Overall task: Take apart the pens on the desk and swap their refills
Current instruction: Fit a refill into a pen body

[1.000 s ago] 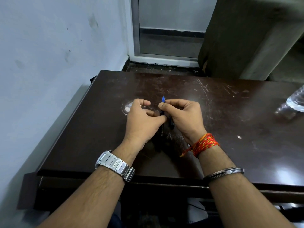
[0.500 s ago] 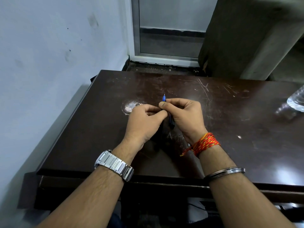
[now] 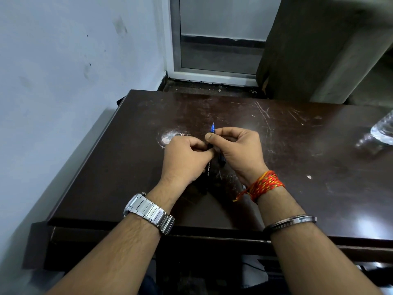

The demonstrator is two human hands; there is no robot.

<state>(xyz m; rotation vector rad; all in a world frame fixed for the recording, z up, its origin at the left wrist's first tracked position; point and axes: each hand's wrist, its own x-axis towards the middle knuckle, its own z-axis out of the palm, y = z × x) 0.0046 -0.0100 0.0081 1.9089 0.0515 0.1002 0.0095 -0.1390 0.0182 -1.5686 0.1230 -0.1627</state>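
Above the middle of the dark brown desk [image 3: 297,188] both my hands meet on one pen. My left hand [image 3: 185,160] grips the black pen barrel [image 3: 208,170], which carries white lettering and points back toward me. My right hand [image 3: 238,150] pinches the pen's front end between thumb and fingers, and the blue tip [image 3: 212,127] sticks out above the thumb. Another dark, bluish pen part [image 3: 221,159] shows below my right palm; what it is cannot be made out. My fingers hide the join between the parts.
A clear plastic bottle [image 3: 382,133] lies at the desk's right edge. A pale worn patch [image 3: 169,137] marks the desk just left of my hands. A blue wall runs close along the desk's left side, and a dark cabinet stands behind on the right.
My left hand's fingers have curled tighter round the barrel and dropped slightly. My right hand keeps its pinch, and the blue tip stays in nearly the same place.
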